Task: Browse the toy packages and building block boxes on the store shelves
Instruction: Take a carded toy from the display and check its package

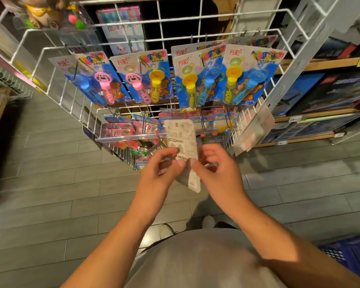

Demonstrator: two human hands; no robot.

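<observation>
Fingers (180, 163) of left hand (160, 173) and right hand (216, 171) pinch white toy card (182, 140), print illegible; above fingers, bubble-wand packs (148, 75) marked "方彩".

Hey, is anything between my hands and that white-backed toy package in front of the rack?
No. Both the left hand and right hand already pinch the toy package, thumbs on its white back.

Both bare forearms reach fwd, wrists near level. Left hand (160, 165) fingers curled, thumb and fingertip pinching; right hand (214, 163) likewise, thumb pinching inward. Hands close together, thumbs nearly touching at centre.
</observation>
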